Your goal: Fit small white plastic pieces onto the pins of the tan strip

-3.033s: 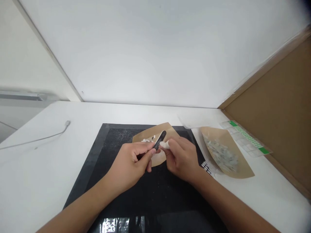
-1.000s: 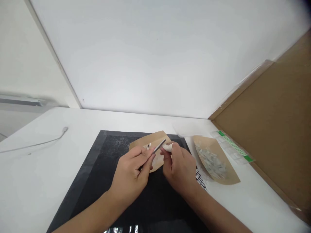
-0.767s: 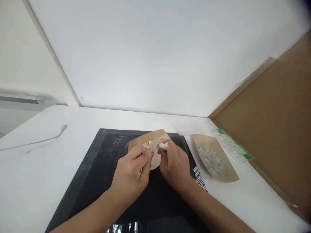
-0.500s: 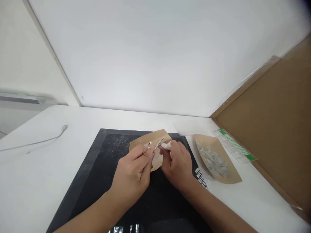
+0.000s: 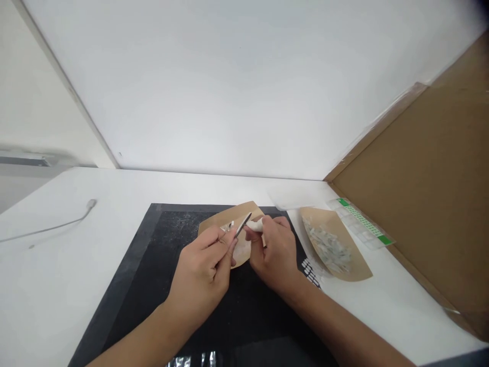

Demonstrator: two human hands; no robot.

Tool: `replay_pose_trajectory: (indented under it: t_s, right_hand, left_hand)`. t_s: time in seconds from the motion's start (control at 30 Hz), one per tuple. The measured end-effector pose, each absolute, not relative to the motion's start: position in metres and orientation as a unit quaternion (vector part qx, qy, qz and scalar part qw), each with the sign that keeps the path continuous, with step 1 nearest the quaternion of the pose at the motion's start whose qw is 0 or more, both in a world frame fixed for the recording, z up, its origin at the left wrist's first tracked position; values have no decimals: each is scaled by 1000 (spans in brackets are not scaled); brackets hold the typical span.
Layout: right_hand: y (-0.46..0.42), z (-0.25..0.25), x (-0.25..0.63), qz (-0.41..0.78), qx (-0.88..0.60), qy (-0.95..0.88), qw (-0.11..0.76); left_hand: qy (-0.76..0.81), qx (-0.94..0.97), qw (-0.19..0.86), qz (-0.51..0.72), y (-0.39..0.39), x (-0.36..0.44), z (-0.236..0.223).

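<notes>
Just beyond the fingers of the left hand (image 5: 200, 265), the slim dark strip (image 5: 244, 223) is probably best kept steady and angled, meeting the right hand's (image 5: 277, 252) pinch with light pressure. The left fingers are clamped on the strip; the right ones close together at the white piece (image 5: 255, 225), though I cannot tell whether it covers a fingertip. Beneath the fingers lies a brown paper tray (image 5: 212, 220) over a black mat (image 5: 141, 285); rightward, another tray (image 5: 361, 272) bears translucent slivers (image 5: 332, 250).
</notes>
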State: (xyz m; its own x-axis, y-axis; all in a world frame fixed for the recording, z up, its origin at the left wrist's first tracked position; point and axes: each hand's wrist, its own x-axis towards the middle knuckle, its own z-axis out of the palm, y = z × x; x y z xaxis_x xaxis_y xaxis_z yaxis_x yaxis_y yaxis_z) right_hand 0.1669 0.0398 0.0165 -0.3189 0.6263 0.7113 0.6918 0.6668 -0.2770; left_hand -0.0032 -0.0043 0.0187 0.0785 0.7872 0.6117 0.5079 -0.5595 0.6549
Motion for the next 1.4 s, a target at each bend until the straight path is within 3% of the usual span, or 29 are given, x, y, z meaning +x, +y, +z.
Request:
replay_pose_trajectory:
  t_s: [0.87,1.4]
  right_hand:
    - [41,18,168,-86,-392,-818,413]
    - [43,13,172,-85,-328,-834,436]
  left_hand:
    - [446,724,125,512,-2,-2,17]
    - [457,681,202,535,-5,-2,24]
